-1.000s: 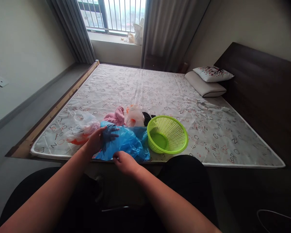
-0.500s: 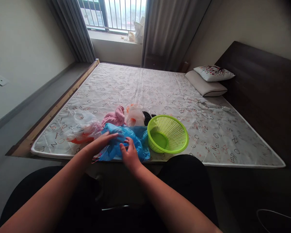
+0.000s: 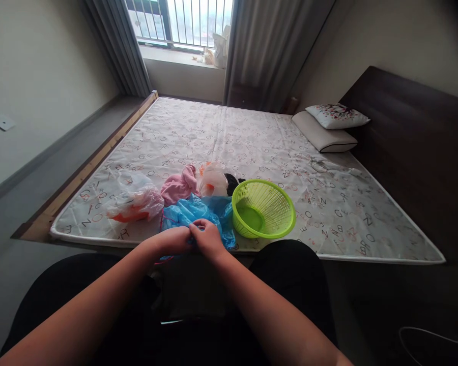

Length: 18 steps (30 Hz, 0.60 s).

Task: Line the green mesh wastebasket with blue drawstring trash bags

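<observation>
A crumpled blue plastic bag (image 3: 187, 211) with a thin red drawstring lies at the mattress's near edge. My left hand (image 3: 175, 239) is bent over the bag's near side, its fingers curled down and mostly hidden. Against it, my right hand (image 3: 207, 236) pinches with thumb and fingers at the blue plastic. Right of the bag stands a green plastic basket (image 3: 286, 218) with mesh walls, tilted a little. Behind the bag are a pink cloth (image 3: 177, 188) and a whitish plastic bag (image 3: 212, 182) with orange print. A clear bag with orange parts (image 3: 137, 198) lies to the left.
The letter-patterned mattress (image 3: 198, 137) fills the middle. A black item (image 3: 232, 183) is partly behind the basket. Two pillows (image 3: 324, 134) rest by the dark headboard (image 3: 400, 122). A wooden bed rail (image 3: 91, 168) runs along the left. My knees are below the near edge.
Both hands have come together and lower at the bag's near side; before, they were apart with fingers spread over it. The blue bag's near part has been gathered in.
</observation>
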Each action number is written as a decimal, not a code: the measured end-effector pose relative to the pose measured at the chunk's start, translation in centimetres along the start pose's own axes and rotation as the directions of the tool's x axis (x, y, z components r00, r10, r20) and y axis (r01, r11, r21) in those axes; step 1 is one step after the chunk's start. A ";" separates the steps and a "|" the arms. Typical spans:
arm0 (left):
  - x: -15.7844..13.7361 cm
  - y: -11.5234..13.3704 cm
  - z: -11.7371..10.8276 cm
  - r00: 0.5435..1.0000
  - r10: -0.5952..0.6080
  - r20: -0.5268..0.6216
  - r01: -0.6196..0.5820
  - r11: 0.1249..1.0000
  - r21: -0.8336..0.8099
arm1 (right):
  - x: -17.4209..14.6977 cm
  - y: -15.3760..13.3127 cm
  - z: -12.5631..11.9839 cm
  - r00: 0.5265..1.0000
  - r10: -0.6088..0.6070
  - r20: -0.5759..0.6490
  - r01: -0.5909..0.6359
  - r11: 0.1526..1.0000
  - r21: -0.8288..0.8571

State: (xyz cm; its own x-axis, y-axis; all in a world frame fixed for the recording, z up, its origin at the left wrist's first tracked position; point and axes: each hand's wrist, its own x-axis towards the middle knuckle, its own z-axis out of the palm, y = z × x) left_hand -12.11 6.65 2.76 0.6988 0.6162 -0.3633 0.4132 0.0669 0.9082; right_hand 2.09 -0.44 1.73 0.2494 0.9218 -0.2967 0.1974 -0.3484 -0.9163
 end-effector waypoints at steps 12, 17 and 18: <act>-4.1 1.6 -1.1 0.993 0.110 0.043 -0.117 0.877 0.466 | -0.7 -1.9 -1.6 0.983 0.051 0.179 -0.092 0.968 0.234; -6.5 3.2 2.4 0.986 -0.056 0.157 -0.087 0.631 0.771 | -2.4 -1.3 -0.7 0.889 0.175 0.424 -0.289 0.932 0.221; -7.2 3.7 2.7 0.983 -0.058 0.175 -0.099 0.637 0.764 | -2.6 -1.4 -0.7 0.874 0.177 0.452 -0.305 0.924 0.229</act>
State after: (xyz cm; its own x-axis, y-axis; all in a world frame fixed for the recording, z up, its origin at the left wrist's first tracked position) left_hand -14.03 0.37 8.12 0.7651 0.4645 -0.4460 0.6407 -0.6180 0.4555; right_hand 1.83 -2.53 3.96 -0.1755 0.8213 -0.5428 -0.1105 -0.5643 -0.8181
